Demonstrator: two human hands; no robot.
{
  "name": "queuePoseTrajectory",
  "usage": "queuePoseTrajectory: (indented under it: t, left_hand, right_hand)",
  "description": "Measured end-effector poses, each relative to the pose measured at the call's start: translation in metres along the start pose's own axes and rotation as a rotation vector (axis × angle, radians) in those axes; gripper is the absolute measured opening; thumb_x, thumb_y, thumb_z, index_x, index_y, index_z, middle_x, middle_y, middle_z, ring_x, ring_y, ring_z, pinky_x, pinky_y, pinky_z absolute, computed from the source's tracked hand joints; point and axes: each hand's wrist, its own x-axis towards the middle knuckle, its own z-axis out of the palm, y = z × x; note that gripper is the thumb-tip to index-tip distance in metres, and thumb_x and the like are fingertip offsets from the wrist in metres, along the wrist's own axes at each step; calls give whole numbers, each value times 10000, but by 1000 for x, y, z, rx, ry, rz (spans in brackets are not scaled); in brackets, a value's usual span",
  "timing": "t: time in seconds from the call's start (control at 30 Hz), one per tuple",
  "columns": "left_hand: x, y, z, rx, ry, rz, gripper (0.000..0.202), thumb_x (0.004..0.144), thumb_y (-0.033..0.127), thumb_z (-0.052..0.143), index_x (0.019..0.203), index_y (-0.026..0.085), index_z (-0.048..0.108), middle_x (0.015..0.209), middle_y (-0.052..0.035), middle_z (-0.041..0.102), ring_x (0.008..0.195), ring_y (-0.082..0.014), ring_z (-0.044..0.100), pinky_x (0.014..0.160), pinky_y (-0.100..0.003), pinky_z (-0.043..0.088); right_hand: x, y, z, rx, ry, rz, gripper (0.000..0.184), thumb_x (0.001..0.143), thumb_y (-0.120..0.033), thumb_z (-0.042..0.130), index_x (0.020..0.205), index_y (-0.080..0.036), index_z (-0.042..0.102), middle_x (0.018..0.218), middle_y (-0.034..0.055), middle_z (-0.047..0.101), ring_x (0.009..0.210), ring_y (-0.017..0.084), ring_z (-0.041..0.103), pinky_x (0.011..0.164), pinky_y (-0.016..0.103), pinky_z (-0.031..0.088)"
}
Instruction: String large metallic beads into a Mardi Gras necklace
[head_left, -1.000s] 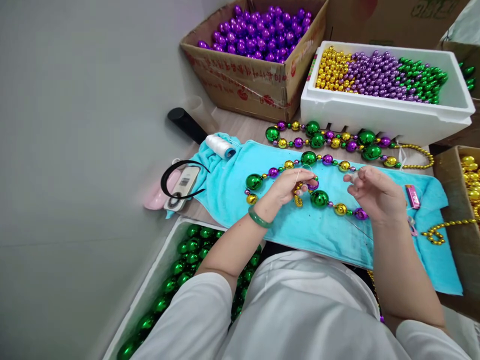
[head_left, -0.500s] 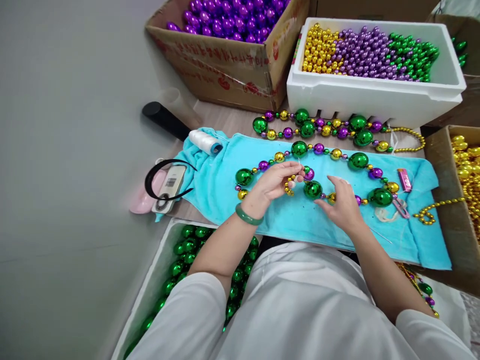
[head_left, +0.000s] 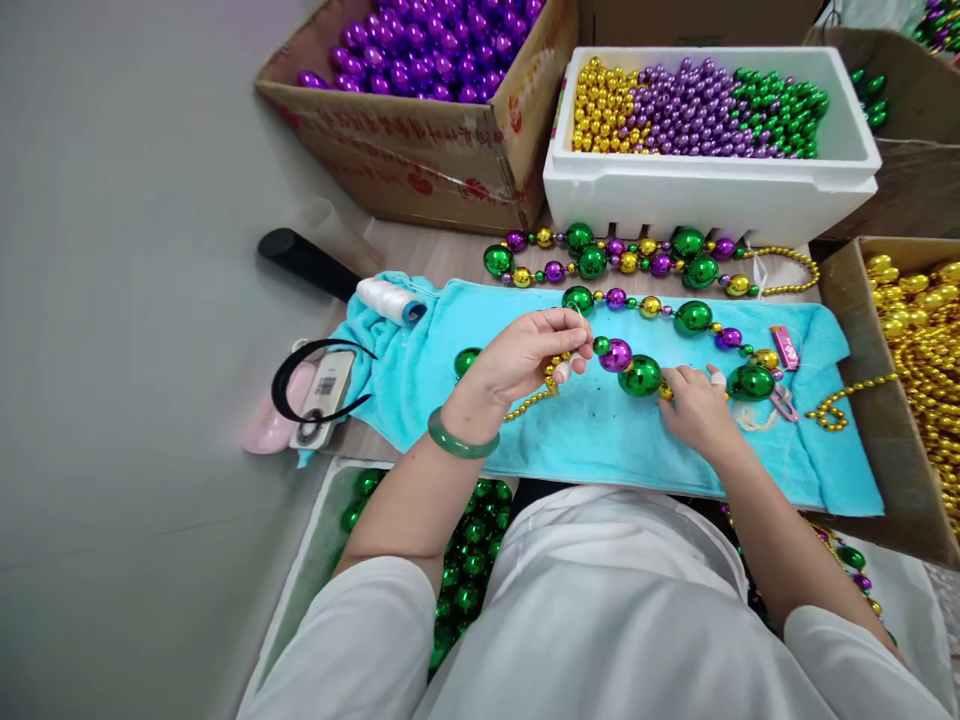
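Observation:
A bead strand (head_left: 640, 376) of green, purple and gold beads lies looped on a turquoise towel (head_left: 600, 440). My left hand (head_left: 536, 355), a green bangle on its wrist, is closed in a pinch at the strand's left end, with a thin white thread showing above the fingertips. A short chain of small gold beads (head_left: 529, 405) hangs below that hand. Farther right, my right hand (head_left: 701, 410) curls its fingers over the strand's near side, beside a large green bead; the beads beneath it are partly hidden. White tape wraps fingers of both hands.
A second strand (head_left: 592, 262) lies beyond the towel. Behind stand a carton (head_left: 420, 150) of purple beads and a white foam box (head_left: 705, 190). Gold beads fill a carton (head_left: 885, 430) at right. A thread spool (head_left: 390, 300), headband (head_left: 281, 375) and phone (head_left: 330, 390) lie left.
My right hand has come down from above the strand onto its beads, its fingers now curled. My left hand keeps its pinch, and the strand beside it looks raised and straighter. The view has shifted slightly.

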Motion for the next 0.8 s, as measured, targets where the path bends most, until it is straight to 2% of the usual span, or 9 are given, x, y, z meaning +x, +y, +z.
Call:
queuePoseTrajectory:
  t: [0.1,0.17,0.3,0.43,0.53,0.6,0.67,0.73,0.8]
  left_hand:
    - [6,-1,7,105,-46,7,223,700,270,766,750,130,600,650,-12,628,515,-67,577,398,-140,375]
    - [13,-12,12,167,-74,-8,195,713,258,745,747,128,604,648,-15,631,521,-73,588,412,-146,400]
    - [30,-54,20,238,-107,-94,119,739,209,683,757,122,605,651,-15,624,549,-83,608,439,-153,433]
    - [41,-95,21,303,-96,-140,76,767,189,617,772,116,598,683,-25,627,560,-85,607,446,-159,435]
    - [42,-107,18,413,-161,-97,99,795,211,587,796,115,610,690,-26,633,574,-86,595,466,-163,434]
    - [39,-106,18,494,-228,-71,136,819,247,571,825,120,623,683,-18,632,582,-86,583,481,-165,431]
    - [35,-101,20,558,-285,-36,158,839,268,557,852,129,632,690,-11,630,604,-89,581,497,-167,428]
    - [33,-97,25,624,-335,36,142,850,244,546,850,135,637,708,-7,630,634,-89,587,536,-171,437]
    - [32,-93,29,714,-376,142,124,854,192,532,834,138,642,737,-9,639,655,-81,591,609,-182,457]
  right_hand:
    - [-8,24,-19,-31,47,37,358,859,-186,454,1189,-178,594,1110,128,648,1024,286,576,1057,569,228]
    - [-16,44,-31,-71,77,77,372,863,-184,439,1201,-179,595,1133,130,643,1040,288,574,1049,567,243]
    - [-33,82,-41,-156,54,140,408,845,-192,458,1228,-181,598,1138,134,645,1071,304,569,1015,565,304]
    - [-44,97,-35,-193,-112,128,398,846,-244,493,1214,-176,631,1166,158,648,1087,349,573,983,607,348]
    - [-36,90,-39,-27,-157,71,479,820,-253,524,1277,-131,598,1265,190,609,1168,369,543,971,567,409]
    - [-18,75,-44,208,-95,21,479,827,-217,478,1283,-126,596,1279,168,612,1190,315,547,971,470,450]
    - [10,54,-47,470,-72,-4,419,843,-189,413,1175,-158,666,1200,117,666,1108,244,602,937,384,477]
    - [42,31,-44,713,-267,-88,380,823,-180,416,1061,-173,713,1083,79,713,979,197,639,860,326,498]
    - [72,12,-34,868,-655,-243,337,746,-167,487,978,-158,731,939,50,738,820,160,637,731,269,497]
